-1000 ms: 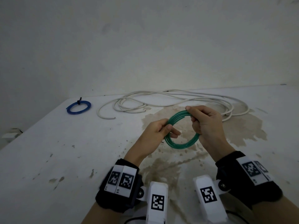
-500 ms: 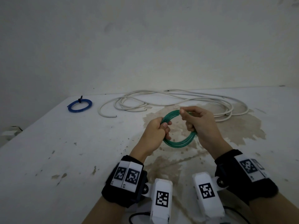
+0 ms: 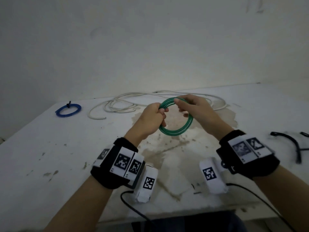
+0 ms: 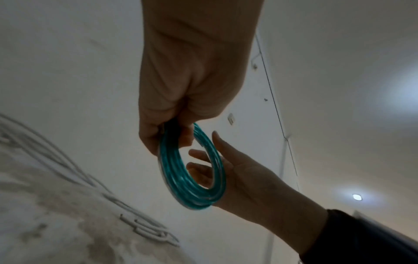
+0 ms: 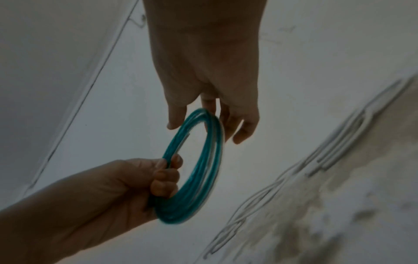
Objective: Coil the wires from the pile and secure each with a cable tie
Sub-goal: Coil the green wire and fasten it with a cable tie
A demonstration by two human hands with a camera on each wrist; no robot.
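Note:
A coil of green wire (image 3: 175,131) is held upright above the stained white table (image 3: 50,148). My left hand (image 3: 155,114) grips its upper left side, fingers curled round the strands (image 5: 162,178). My right hand (image 3: 189,106) is at the coil's top right. Its fingers (image 5: 210,121) are fairly straight and loose, thumb on one side of the strands and fingers on the other, touching the coil (image 4: 192,189) without a firm hold. No tie shows on the green coil.
A loose pile of white wire (image 3: 127,97) lies at the table's far side behind the hands. A blue coil (image 3: 68,110) with a black tie lies far left. Black cable ties (image 3: 292,143) lie at the right. The table's near edge is just below my wrists.
My left hand closed its fingers round the coil and shifted up its left side. The right hand's pinch on the top strands has loosened to straighter fingers. The view has tilted down.

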